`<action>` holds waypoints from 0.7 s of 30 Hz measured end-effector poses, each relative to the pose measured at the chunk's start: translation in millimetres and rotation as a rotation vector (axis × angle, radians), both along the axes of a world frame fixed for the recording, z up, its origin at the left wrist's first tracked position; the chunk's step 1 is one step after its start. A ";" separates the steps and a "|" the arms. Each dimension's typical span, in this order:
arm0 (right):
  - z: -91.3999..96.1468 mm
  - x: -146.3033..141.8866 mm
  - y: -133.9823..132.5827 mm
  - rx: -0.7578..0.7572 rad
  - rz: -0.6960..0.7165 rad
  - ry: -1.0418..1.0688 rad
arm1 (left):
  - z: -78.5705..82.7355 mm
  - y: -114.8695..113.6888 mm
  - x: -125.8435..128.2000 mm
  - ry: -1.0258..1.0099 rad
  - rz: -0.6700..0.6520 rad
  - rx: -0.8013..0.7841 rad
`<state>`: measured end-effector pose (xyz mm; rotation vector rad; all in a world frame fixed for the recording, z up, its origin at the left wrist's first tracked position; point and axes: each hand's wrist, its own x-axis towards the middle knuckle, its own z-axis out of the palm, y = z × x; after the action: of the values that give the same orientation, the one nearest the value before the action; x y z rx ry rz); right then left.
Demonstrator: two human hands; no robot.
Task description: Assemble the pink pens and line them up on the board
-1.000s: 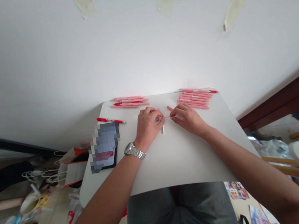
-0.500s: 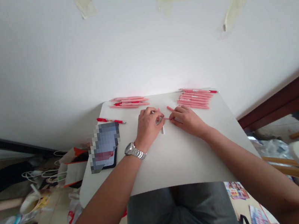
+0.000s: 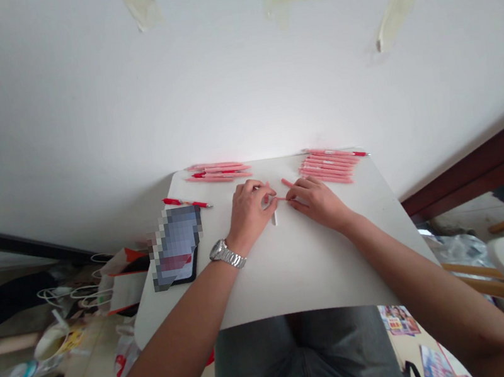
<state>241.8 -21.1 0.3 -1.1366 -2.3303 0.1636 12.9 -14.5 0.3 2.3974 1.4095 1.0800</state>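
My left hand [image 3: 250,211], with a metal watch at its wrist, is closed in a pinch on one end of a thin pink pen part [image 3: 281,199]. At the other end of that part, the fingers of my right hand [image 3: 315,201] are pinched together. A pink tube-like piece [image 3: 286,182] sticks out beyond my right fingertips; its lower end is hidden. Just below my left fingertips lies a small white stick-like piece [image 3: 275,219]. Fingers cover much of the small parts, so their exact shape cannot be made out.
Several pink pens [image 3: 328,167] lie in a row at the back right of the white table [image 3: 294,271], more pink pens [image 3: 218,173] at the back left. A red pen [image 3: 186,203] lies above a phone [image 3: 177,245] at the left. The wall [image 3: 236,89] borders the table's back edge.
My right hand has shifted very slightly to the right. Both hands keep their pinch, and the pens and phone have stayed put.
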 end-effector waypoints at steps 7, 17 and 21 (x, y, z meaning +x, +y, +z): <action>2.7 -0.1 -0.8 0.035 -0.063 0.115 | 3.3 -0.7 -0.9 -0.023 0.002 0.016; 3.0 -2.5 -0.4 -0.097 -0.094 0.420 | 7.6 -0.6 -0.2 -0.156 -0.081 0.013; 3.6 -3.2 -1.1 -0.115 -0.139 0.500 | 10.0 -2.2 1.1 -0.180 -0.104 0.005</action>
<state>238.6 -22.2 3.9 -1.1508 -1.8148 0.4779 14.0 -16.7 10.3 2.2824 1.2112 1.2387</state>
